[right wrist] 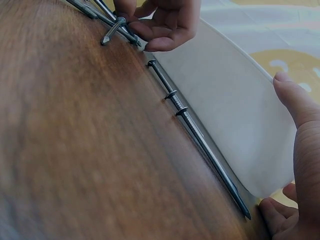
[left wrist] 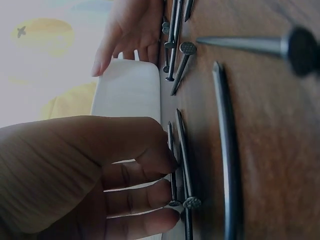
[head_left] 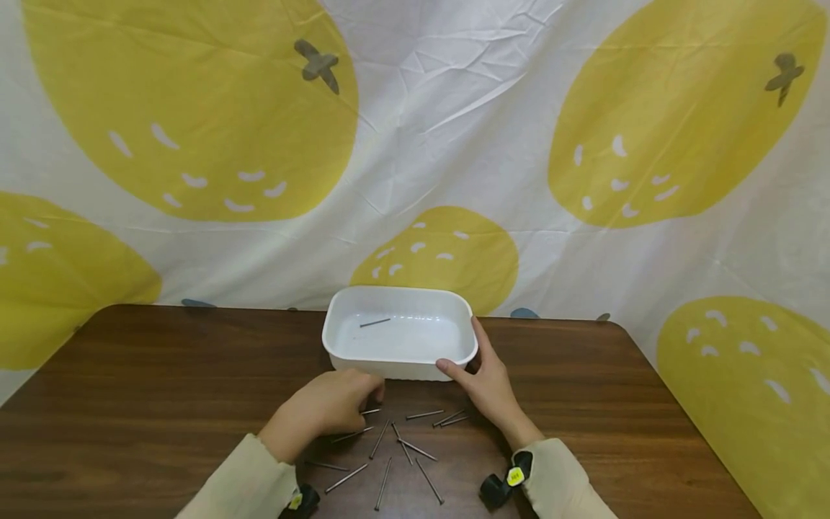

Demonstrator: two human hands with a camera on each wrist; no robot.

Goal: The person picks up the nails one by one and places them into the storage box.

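Nails (head_left: 424, 414) mostly between left hand (head_left: 331, 406), grip unclear, and right hand (head_left: 491, 386), gripping white tub (head_left: 408, 369)

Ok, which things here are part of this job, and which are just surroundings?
Part of the job:
white container, gripped by the right hand
loose nails, left hand at them
nail inside the container

Just surroundings:
wooden table
printed cloth
black wrist devices

I get a blurred nail head (left wrist: 301, 51), upper right in left wrist (really soft). Right hand (right wrist: 309, 160) cropped, right edge of right wrist.
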